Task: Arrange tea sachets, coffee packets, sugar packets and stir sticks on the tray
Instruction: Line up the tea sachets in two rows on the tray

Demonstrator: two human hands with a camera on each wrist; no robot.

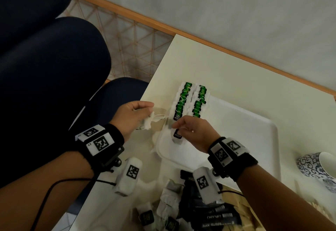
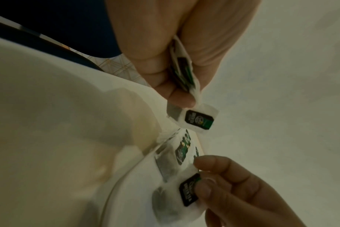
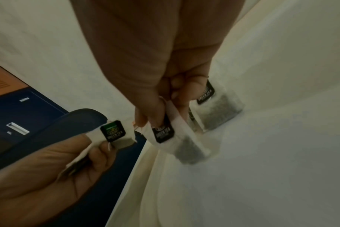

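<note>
A white tray (image 1: 251, 130) lies on the cream table. Two overlapping rows of green-tagged tea sachets (image 1: 183, 100) lie along its far left edge. My left hand (image 1: 143, 114) grips a small bunch of tea sachets (image 2: 196, 118) just left of the tray's corner. My right hand (image 1: 180, 127) pinches one tea sachet (image 1: 177, 136) by its tag over the tray's near left corner, at the near end of the left row. In the right wrist view that sachet (image 3: 177, 138) hangs from the fingertips, with the end sachet of the row (image 3: 217, 110) behind it.
Loose tea sachets (image 1: 163, 207) and black coffee packets (image 1: 214, 214) are piled at the table's near edge, wooden stir sticks (image 1: 234, 205) beside them. A patterned cup (image 1: 316, 165) lies right of the tray. Dark blue chairs (image 1: 54, 63) stand left of the table.
</note>
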